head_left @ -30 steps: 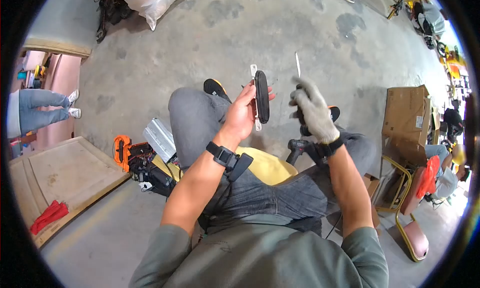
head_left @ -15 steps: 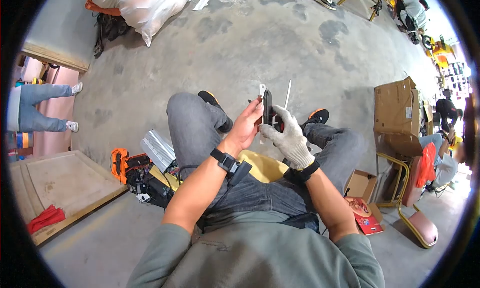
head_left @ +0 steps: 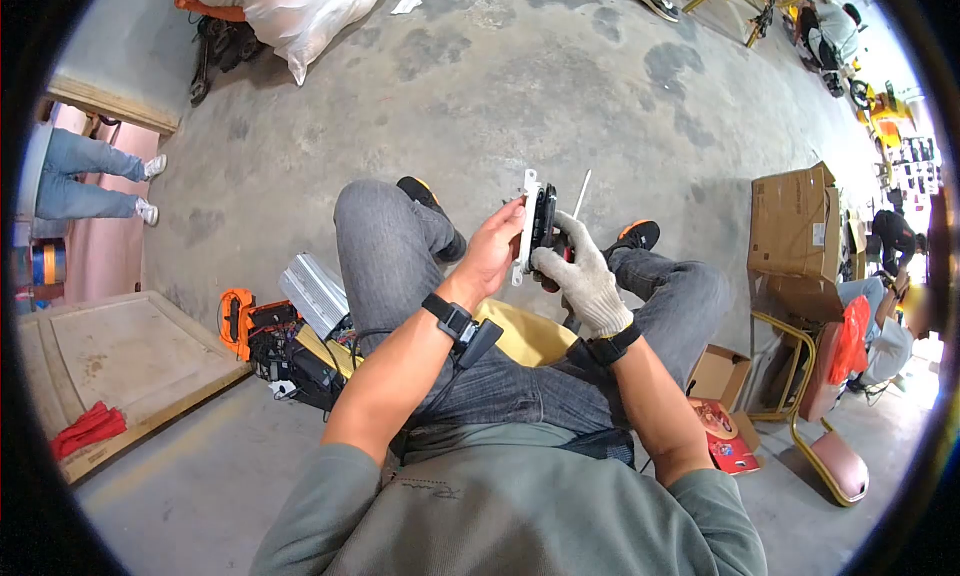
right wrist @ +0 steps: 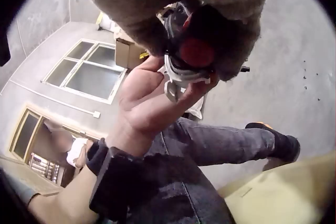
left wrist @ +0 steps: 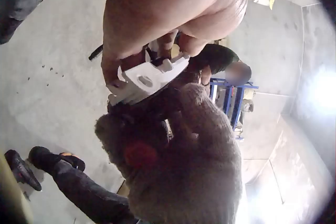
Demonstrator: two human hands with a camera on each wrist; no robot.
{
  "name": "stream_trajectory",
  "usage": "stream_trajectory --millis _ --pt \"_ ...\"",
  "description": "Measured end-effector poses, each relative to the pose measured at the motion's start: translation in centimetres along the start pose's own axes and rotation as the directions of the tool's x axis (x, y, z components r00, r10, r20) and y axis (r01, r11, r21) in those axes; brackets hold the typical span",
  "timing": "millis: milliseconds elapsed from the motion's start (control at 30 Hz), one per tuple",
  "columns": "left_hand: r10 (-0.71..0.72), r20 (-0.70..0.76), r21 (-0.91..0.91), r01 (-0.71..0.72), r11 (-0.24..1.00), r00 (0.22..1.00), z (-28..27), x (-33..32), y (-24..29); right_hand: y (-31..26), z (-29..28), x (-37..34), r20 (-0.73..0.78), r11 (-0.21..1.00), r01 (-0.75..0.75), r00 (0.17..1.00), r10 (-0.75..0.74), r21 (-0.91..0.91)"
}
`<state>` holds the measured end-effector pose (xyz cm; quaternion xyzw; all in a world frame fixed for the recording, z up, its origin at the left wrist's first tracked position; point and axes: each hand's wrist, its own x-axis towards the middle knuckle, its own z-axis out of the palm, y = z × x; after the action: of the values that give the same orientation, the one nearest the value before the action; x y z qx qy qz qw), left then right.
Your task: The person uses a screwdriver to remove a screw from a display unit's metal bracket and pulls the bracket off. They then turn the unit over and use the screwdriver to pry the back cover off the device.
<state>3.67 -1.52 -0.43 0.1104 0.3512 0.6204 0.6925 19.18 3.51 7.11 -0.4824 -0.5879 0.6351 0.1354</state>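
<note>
My bare left hand (head_left: 490,248) grips a long white bracket (head_left: 527,226) with tabbed ends, upright in front of my lap. Along its right side lies a black elongated part (head_left: 546,211). The gloved right hand (head_left: 592,291) curls its fingers at that black part and also holds a screwdriver (head_left: 583,192), whose thin shaft points away from me. Its round red handle end (right wrist: 197,51) shows within the glove in the right wrist view. In the left wrist view, the bracket (left wrist: 149,79) sits under my left fingers, and the glove covers much of the black part.
A yellow piece (head_left: 525,334) lies between my legs. To the left are a silver box (head_left: 314,294), an orange-and-black device (head_left: 237,321) and a wooden panel (head_left: 150,361). Cardboard boxes (head_left: 790,221) and a toppled chair (head_left: 825,456) stand right. Other people are around.
My right hand has come in from the right to the black part, bringing the screwdriver along. The held piece has turned, showing more of its white side.
</note>
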Motion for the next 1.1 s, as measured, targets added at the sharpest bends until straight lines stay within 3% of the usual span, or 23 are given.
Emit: stream_trajectory --millis 133,300,567,733,1100 --pt "0.028 -0.029 -0.052 -0.029 0.998 0.999 0.2 0.1 0.0 -0.3 -0.4 -0.1 0.018 0.996 -0.028 0.999 0.026 0.080" --pt "-0.056 0.001 -0.082 0.056 0.995 0.998 -0.5 0.2 0.1 0.4 -0.7 0.1 0.018 0.998 -0.014 1.000 0.013 0.063" --pt "-0.036 -0.003 -0.070 0.036 0.997 0.999 -0.8 0.5 -0.3 -0.6 -0.7 -0.3 0.014 0.999 -0.003 1.000 0.002 0.034" --pt "-0.038 0.033 -0.059 0.040 0.997 0.999 -0.5 0.2 0.1 -0.2 -0.6 -0.2 0.027 0.994 -0.001 1.000 -0.002 0.113" --pt "-0.016 0.005 -0.082 0.017 0.997 1.000 -0.4 0.2 0.1 -0.9 -0.4 -0.4 0.005 1.000 -0.017 1.000 0.017 0.013"
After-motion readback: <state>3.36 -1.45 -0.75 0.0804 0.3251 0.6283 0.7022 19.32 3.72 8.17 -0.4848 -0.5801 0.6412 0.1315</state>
